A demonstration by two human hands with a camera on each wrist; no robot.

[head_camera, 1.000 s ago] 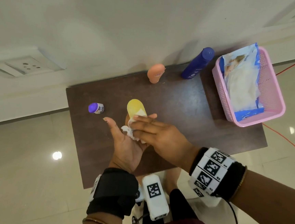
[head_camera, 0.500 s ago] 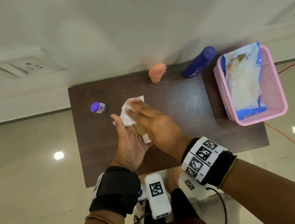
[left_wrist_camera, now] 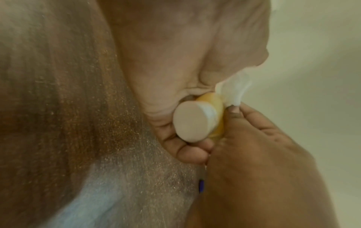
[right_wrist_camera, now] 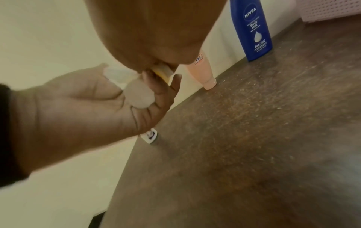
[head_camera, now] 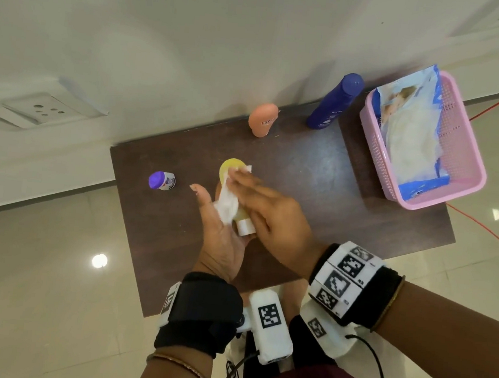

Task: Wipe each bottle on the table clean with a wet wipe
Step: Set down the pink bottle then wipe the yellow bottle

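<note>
A yellow tube bottle [head_camera: 229, 169] with a white cap [head_camera: 244, 227] lies along my upturned left hand [head_camera: 217, 231], above the dark table [head_camera: 318, 179]. My right hand [head_camera: 270, 214] presses a white wet wipe [head_camera: 225, 205] onto the bottle with flat fingers. The left wrist view shows the cap [left_wrist_camera: 192, 120] end-on with the wipe [left_wrist_camera: 234, 89] beside it. The right wrist view shows the cap [right_wrist_camera: 139, 95] resting on my left fingers. Standing on the table are a peach tube [head_camera: 262, 119], a blue bottle [head_camera: 336, 101] and a small purple-capped bottle [head_camera: 161, 180].
A pink basket [head_camera: 465, 126] holding an open pack of wipes [head_camera: 410, 133] sits on the table's right end. The wall runs directly behind the table. A red cable [head_camera: 486, 230] crosses the floor at the right.
My right hand slid the wipe out to the bottle's far end, then back toward the cap, so the yellow end shows again. The left hand stayed in place.
</note>
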